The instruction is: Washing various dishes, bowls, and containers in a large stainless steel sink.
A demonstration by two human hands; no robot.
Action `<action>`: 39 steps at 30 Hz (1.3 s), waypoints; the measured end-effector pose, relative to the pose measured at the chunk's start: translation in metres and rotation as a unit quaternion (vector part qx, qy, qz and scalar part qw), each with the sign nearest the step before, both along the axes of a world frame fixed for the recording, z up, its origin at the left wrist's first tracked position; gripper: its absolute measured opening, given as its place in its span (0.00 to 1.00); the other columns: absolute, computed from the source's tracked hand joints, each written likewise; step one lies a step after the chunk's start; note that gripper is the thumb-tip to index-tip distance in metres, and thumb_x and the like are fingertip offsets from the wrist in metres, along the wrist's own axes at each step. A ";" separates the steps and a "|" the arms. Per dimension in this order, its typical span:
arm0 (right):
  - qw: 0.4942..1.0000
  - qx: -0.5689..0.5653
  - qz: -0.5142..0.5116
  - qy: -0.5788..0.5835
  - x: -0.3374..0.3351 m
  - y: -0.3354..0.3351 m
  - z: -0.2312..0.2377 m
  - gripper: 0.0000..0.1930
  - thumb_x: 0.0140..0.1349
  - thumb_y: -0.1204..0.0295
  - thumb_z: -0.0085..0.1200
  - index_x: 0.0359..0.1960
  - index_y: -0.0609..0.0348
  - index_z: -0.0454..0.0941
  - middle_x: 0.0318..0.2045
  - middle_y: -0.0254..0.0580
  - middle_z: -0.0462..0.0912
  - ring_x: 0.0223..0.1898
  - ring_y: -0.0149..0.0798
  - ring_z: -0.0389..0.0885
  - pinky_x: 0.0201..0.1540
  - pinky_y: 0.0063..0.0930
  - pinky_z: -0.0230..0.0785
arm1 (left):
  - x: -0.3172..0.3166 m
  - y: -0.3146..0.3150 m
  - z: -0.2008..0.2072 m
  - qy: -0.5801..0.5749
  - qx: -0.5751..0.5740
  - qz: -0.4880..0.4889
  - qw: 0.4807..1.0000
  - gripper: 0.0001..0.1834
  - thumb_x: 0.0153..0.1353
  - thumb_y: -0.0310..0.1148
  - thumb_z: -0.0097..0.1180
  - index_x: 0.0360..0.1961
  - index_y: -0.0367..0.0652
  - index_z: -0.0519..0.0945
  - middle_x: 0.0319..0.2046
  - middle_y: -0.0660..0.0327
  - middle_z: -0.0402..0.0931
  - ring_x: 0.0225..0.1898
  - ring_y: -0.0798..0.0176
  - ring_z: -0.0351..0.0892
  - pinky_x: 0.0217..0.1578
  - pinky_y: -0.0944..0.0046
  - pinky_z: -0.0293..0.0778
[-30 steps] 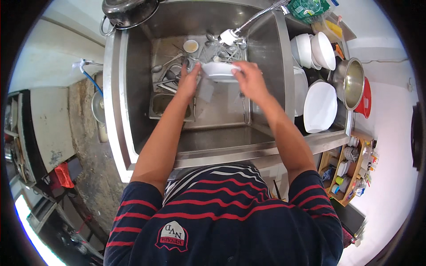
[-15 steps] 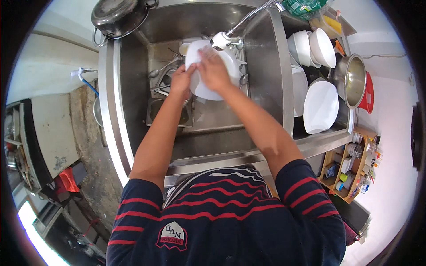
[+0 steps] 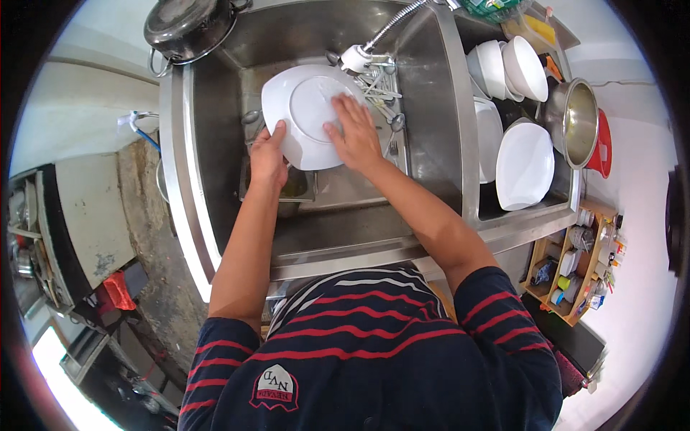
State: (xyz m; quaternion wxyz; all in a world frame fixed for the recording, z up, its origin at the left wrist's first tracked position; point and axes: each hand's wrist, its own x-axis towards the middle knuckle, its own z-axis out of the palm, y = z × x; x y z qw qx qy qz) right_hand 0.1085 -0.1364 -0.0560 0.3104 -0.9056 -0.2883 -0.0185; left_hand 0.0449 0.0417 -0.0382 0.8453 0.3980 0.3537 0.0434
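"Steel walls enclose a deep sink [image 3: 431, 122], and a dark pot [image 3: 190, 30] sits at its far left corner. What is over the basin?"

"One white plate [image 3: 316, 108]. Its ringed underside faces up, and its far edge is near the white nozzle of the tap [image 3: 354, 59]."

"How does the left hand [image 3: 268, 156] hold it?"

"It pinches the plate's near left edge. The thumb lies on the upper face; the fingers are mostly hidden beneath, so their exact placing cannot be told."

"And the right hand [image 3: 356, 140]?"

"It lies flat over the plate's right part, fingers slightly parted, gripping nothing."

"Anything below?"

"Forks and spoons make up the cutlery [image 3: 381, 86] to the plate's right. A metal container [image 3: 309, 188] shows partly behind the left hand."

"What fills the compartment [image 3: 528, 226] on the right?"

"White bowls [image 3: 525, 68] at the far end, a white dish [image 3: 525, 165] leaning nearer the person, and a metal bowl [image 3: 578, 123] tipped sideways by a red thing [image 3: 602, 147]."
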 end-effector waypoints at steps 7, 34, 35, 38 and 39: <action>0.996 0.042 0.079 -0.014 0.009 0.034 0.014 0.31 0.67 0.53 0.44 0.66 0.60 0.60 0.66 0.57 0.60 0.69 0.53 0.55 0.70 0.51 0.41 | -0.001 -0.007 -0.007 -0.034 0.002 -0.046 0.998 0.11 0.65 0.34 0.57 0.44 0.38 0.80 0.38 0.60 0.82 0.36 0.67 0.79 0.40 0.66 0.74; 0.999 -0.037 -0.004 -0.004 -0.007 -0.063 0.025 0.31 0.59 0.54 0.57 0.61 0.58 0.68 0.60 0.57 0.70 0.63 0.54 0.66 0.65 0.43 0.57 | 0.019 -0.001 -0.014 -0.009 -0.050 -0.069 0.996 0.18 0.63 0.29 0.57 0.54 0.38 0.72 0.49 0.57 0.76 0.50 0.59 0.76 0.51 0.56 0.71; 0.996 -0.063 0.037 -0.046 -0.011 -0.063 0.033 0.30 0.58 0.58 0.59 0.61 0.55 0.69 0.60 0.53 0.71 0.62 0.52 0.68 0.63 0.44 0.60 | 0.018 -0.001 -0.005 0.007 -0.060 -0.080 0.995 0.20 0.63 0.29 0.56 0.55 0.37 0.71 0.50 0.57 0.76 0.52 0.58 0.75 0.52 0.55 0.71; 0.990 -0.109 0.066 -0.065 -0.009 -0.067 0.034 0.26 0.54 0.66 0.59 0.58 0.52 0.72 0.54 0.45 0.76 0.55 0.47 0.74 0.55 0.43 0.66 | 0.008 0.013 -0.012 0.037 -0.078 -0.096 0.992 0.19 0.62 0.30 0.57 0.53 0.35 0.71 0.49 0.57 0.76 0.51 0.59 0.76 0.52 0.57 0.73; 0.990 -0.114 0.049 -0.069 -0.009 -0.070 0.036 0.26 0.54 0.66 0.59 0.58 0.52 0.72 0.54 0.45 0.76 0.55 0.47 0.74 0.55 0.43 0.66 | 0.007 0.012 -0.007 0.051 -0.080 -0.096 0.991 0.18 0.62 0.30 0.58 0.51 0.35 0.72 0.47 0.57 0.78 0.50 0.60 0.77 0.50 0.58 0.74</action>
